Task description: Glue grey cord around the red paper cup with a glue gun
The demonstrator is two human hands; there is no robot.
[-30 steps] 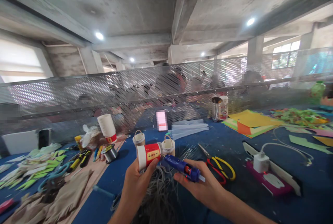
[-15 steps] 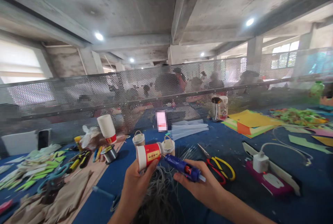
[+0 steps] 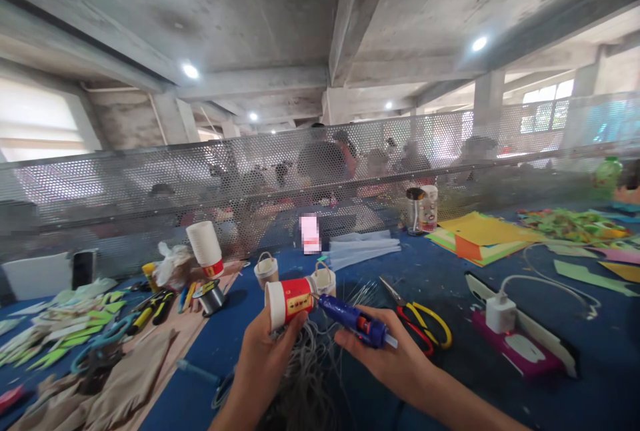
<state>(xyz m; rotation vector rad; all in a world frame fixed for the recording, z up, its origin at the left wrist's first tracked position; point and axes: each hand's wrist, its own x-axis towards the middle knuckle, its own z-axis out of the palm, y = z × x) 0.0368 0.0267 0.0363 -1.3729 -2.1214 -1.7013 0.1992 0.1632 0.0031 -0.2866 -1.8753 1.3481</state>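
My left hand point(image 3: 270, 344) grips a red and white paper cup point(image 3: 295, 300), tipped on its side with its open mouth facing left. In my right hand point(image 3: 383, 344) is a blue hot glue gun point(image 3: 353, 319), a clear glue stick poking from its rear. The gun's nozzle points left and meets the cup near its base; whether it touches is hard to tell. Just behind stand two small white cups with looped handles, a left one point(image 3: 266, 269) and a right one point(image 3: 325, 279) partly covered by the held cup. Grey cord point(image 3: 305, 367) lies tangled below my hands.
Pliers point(image 3: 393, 289) and yellow-red scissors point(image 3: 430, 327) lie right of my hand, beside a purple power strip point(image 3: 525, 347) with a charger. Leftward are stacked paper cups point(image 3: 204, 244), a wire spool point(image 3: 211, 297) and gloves point(image 3: 135, 371). A perforated metal screen point(image 3: 200, 184) spans the back.
The cup has turned slightly and shifted a little to the right in my left hand. The glue gun stays nearly in place, its nozzle still by the cup's base.
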